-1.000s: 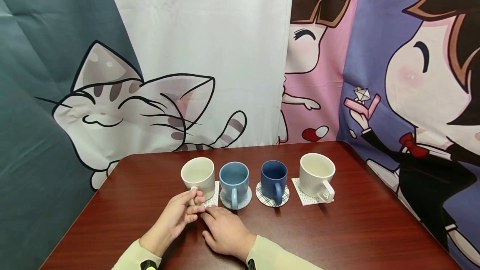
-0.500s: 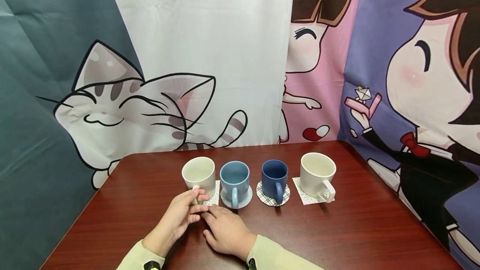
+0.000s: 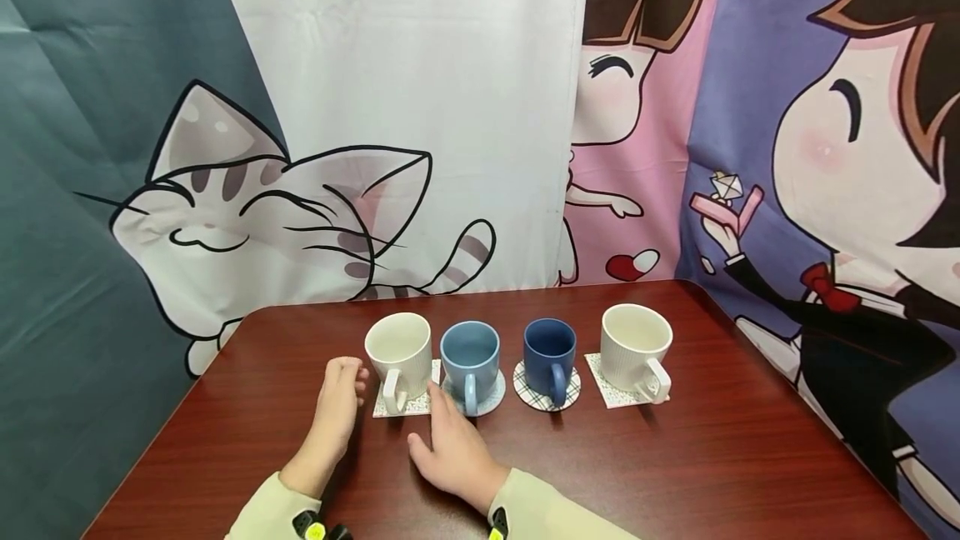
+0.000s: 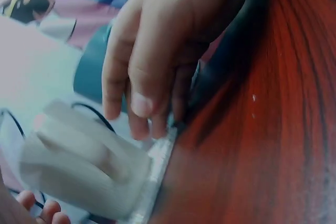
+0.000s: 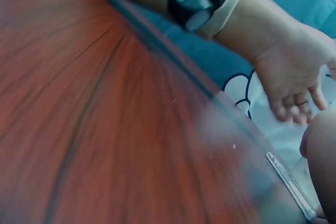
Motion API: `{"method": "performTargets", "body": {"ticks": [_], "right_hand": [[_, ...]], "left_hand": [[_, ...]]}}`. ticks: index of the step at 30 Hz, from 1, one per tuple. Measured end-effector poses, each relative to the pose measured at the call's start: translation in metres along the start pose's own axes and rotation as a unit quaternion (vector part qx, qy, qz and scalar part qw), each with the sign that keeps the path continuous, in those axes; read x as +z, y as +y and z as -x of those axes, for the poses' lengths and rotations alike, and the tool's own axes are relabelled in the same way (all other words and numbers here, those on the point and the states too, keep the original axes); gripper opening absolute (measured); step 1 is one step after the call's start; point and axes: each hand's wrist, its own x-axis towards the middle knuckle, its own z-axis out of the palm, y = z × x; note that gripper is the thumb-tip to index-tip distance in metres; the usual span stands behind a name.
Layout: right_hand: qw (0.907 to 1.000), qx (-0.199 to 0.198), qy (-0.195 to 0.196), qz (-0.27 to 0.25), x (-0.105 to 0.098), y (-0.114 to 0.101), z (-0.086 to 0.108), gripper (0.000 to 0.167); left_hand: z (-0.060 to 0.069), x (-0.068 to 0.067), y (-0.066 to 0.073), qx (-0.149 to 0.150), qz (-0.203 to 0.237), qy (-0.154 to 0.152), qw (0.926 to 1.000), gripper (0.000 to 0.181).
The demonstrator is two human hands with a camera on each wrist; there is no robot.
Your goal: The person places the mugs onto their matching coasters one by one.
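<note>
A ribbed white mug [image 3: 397,348], its handle toward the person, stands on a white speckled square coaster [image 3: 415,409]. Left of it is the left hand [image 3: 337,407], apart from the mug, fingers loosely bent and holding nothing. The right hand [image 3: 455,448] has its fingers extended toward the coaster's right front corner; whether they touch the coaster or the light blue mug [image 3: 471,348] cannot be told. In the left wrist view the right hand [image 4: 163,51] hangs beside the tilted-looking white mug [image 4: 84,166]. The right wrist view shows the left hand [image 5: 296,69] with relaxed fingers.
The light blue mug has a round pale coaster [image 3: 497,397]. Farther right are a dark blue mug [image 3: 538,361] on a round plaid coaster [image 3: 525,390] and another white mug [image 3: 628,361] on a square coaster [image 3: 611,397]. A cartoon-printed cloth [image 3: 450,65] hangs behind the table [image 3: 675,473].
The left hand has let go of the white mug's handle and moved left. The right hand's fingers have straightened and lifted toward the coaster's right side; the handle now shows fully.
</note>
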Motion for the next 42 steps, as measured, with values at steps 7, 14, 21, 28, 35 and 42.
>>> {"method": "performTargets", "body": {"ticks": [7, 14, 21, 28, 35, 42], "right_hand": [[0.999, 0.039, 0.003, -0.021, 0.006, -0.002, -0.01, 0.074], [0.9991, 0.039, 0.015, 0.001, 0.006, -0.003, -0.01, 0.07], [0.9986, 0.015, 0.021, 0.046, 0.005, -0.002, -0.01, 0.075], [0.9978, 0.009, 0.003, 0.065, 0.005, -0.003, -0.011, 0.081], [0.998, 0.007, -0.001, 0.063, 0.005, -0.002, -0.009, 0.081], [0.9978, 0.0, 0.0, 0.066, 0.005, -0.003, -0.006, 0.081]], "left_hand": [[-0.005, 0.003, -0.018, 0.006, 0.117, -0.118, 0.9861, 0.057], [0.0, 0.006, -0.021, 0.028, 0.123, -0.133, 0.983, 0.058], [0.002, 0.008, -0.021, 0.063, 0.12, -0.136, 0.9815, 0.058], [0.004, 0.008, -0.024, 0.063, 0.111, -0.135, 0.9826, 0.059], [0.006, 0.004, -0.025, 0.067, 0.116, -0.14, 0.981, 0.059], [0.009, 0.003, -0.023, 0.07, 0.114, -0.139, 0.9813, 0.06]]}}
